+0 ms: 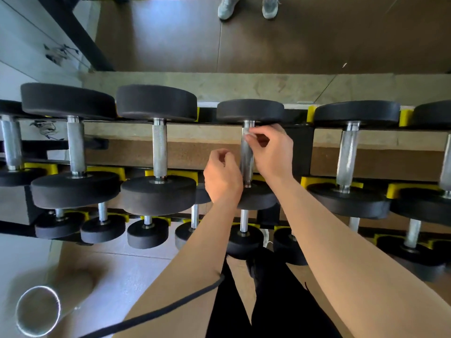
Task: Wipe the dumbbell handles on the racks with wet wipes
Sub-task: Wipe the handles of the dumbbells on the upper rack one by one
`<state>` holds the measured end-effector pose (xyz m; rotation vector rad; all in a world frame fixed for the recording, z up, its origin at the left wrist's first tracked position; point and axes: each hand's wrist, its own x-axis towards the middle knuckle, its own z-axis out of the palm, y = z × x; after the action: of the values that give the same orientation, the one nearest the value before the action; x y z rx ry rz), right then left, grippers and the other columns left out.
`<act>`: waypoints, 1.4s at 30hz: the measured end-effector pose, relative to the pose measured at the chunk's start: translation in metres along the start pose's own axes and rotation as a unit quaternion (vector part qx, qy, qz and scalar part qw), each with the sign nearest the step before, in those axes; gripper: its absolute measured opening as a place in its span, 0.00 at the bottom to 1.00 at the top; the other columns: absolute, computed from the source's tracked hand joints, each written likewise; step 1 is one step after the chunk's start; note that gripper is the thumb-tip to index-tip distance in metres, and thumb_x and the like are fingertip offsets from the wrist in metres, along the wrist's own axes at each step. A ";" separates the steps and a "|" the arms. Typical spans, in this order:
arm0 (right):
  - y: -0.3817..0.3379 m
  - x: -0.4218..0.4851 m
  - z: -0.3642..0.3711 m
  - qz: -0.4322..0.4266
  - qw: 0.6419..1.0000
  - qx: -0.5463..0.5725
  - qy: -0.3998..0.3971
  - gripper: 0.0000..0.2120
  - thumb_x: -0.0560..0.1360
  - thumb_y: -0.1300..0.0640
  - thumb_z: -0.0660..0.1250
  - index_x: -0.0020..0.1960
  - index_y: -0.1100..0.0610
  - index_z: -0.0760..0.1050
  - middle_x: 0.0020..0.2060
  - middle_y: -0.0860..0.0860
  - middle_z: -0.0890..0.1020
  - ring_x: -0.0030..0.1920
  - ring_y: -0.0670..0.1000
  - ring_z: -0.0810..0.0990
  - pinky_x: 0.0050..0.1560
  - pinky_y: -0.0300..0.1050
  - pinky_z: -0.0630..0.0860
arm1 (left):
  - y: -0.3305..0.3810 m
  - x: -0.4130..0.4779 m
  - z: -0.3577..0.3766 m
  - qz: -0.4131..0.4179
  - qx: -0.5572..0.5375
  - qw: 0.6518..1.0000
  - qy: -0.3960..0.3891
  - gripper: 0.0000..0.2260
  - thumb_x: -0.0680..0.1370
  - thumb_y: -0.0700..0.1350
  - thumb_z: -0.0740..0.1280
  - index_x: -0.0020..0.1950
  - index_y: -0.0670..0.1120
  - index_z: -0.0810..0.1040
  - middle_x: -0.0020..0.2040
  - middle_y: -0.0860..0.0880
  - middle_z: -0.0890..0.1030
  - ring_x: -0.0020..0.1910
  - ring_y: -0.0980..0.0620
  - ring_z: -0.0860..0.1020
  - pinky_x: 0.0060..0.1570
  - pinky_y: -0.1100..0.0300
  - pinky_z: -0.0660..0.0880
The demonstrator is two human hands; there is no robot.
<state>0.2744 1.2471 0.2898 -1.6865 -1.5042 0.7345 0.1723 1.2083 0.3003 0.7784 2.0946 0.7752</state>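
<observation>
Wiping step, early by judgement: right hand (pixel 271 152) pinching wipe (pixel 247 133) on far end of handle (pixel 247 158), on top rack (pixel 301 147). Left hand (pixel 222 176) curled just beside handle, unclear whether gripping anything. Next, probably: drawing wipe down along handle, pressing firmly.

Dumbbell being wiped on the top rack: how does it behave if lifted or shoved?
Likely heavy for its size: the dumbbell has thick black heads on a metal handle. Unlikely to roll; yellow cradles seat the heads. The handle looks knurled, so probably grippy, though the wipe in the right hand may leave it damp.
</observation>
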 end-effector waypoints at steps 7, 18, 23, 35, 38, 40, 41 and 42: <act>0.012 -0.034 -0.019 -0.005 0.992 -0.039 -0.123 0.05 0.76 0.57 0.73 0.51 0.57 0.83 0.45 0.48 0.83 0.43 0.39 0.77 0.46 0.25 0.71 | 0.001 0.002 -0.001 -0.013 0.003 1.000 -0.005 0.06 0.80 0.48 0.61 0.50 0.57 0.77 0.47 0.55 0.82 0.47 0.52 0.81 0.54 0.46 0.80; 0.007 -0.006 -0.001 0.008 1.000 0.006 -0.017 0.03 0.75 0.60 0.74 0.48 0.58 0.83 0.45 0.50 0.82 0.42 0.41 0.77 0.46 0.25 0.70 | 0.001 0.000 -0.002 -0.009 0.002 1.000 0.006 0.06 0.81 0.46 0.62 0.51 0.52 0.79 0.44 0.53 0.82 0.45 0.52 0.81 0.50 0.48 0.81; 0.024 -0.034 -0.017 0.010 0.989 -0.036 -0.140 0.03 0.76 0.56 0.73 0.47 0.56 0.83 0.42 0.46 0.81 0.39 0.36 0.75 0.42 0.26 0.69 | 0.000 0.000 -0.001 -0.006 -0.007 1.000 0.009 0.06 0.81 0.45 0.62 0.52 0.51 0.79 0.45 0.54 0.81 0.44 0.55 0.80 0.48 0.54 0.79; 0.013 -0.014 -0.009 -0.021 0.995 -0.020 -0.097 0.02 0.75 0.58 0.74 0.45 0.56 0.82 0.42 0.47 0.80 0.40 0.40 0.76 0.43 0.26 0.70 | 0.001 0.000 -0.001 -0.006 -0.017 1.000 0.017 0.05 0.80 0.46 0.62 0.48 0.53 0.78 0.44 0.53 0.81 0.44 0.52 0.81 0.48 0.52 0.80; 0.018 -0.022 -0.015 -0.038 0.987 -0.040 -0.153 0.03 0.75 0.57 0.75 0.45 0.55 0.82 0.40 0.47 0.80 0.39 0.40 0.76 0.41 0.30 0.70 | 0.002 -0.001 -0.001 -0.012 -0.015 1.000 0.017 0.05 0.80 0.46 0.63 0.47 0.54 0.77 0.44 0.53 0.82 0.45 0.51 0.81 0.50 0.49 0.80; 0.017 -0.024 -0.015 -0.052 0.986 -0.047 -0.154 0.03 0.75 0.58 0.74 0.46 0.56 0.81 0.41 0.48 0.80 0.40 0.43 0.76 0.41 0.35 0.74 | 0.003 -0.002 -0.002 -0.015 -0.016 1.000 0.018 0.05 0.80 0.46 0.62 0.49 0.53 0.77 0.44 0.53 0.82 0.45 0.52 0.80 0.51 0.49 0.80; 0.017 -0.025 -0.015 -0.053 0.987 -0.045 -0.145 0.03 0.75 0.59 0.74 0.47 0.57 0.81 0.44 0.49 0.80 0.41 0.44 0.77 0.43 0.37 0.76 | 0.004 -0.002 -0.002 -0.016 -0.015 1.000 0.018 0.05 0.80 0.46 0.62 0.50 0.52 0.78 0.44 0.53 0.82 0.45 0.52 0.80 0.51 0.49 0.80; 0.017 -0.027 -0.015 -0.052 0.989 -0.039 -0.133 0.04 0.75 0.60 0.74 0.49 0.57 0.81 0.46 0.50 0.80 0.43 0.45 0.78 0.45 0.37 0.78 | 0.005 -0.002 -0.002 -0.017 -0.015 1.000 0.019 0.05 0.80 0.46 0.62 0.51 0.52 0.78 0.45 0.53 0.81 0.45 0.53 0.80 0.51 0.49 0.80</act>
<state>0.2917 1.2182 0.2824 -1.5994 -1.8114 0.8818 0.1733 1.2094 0.3061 0.7140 2.1186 0.8066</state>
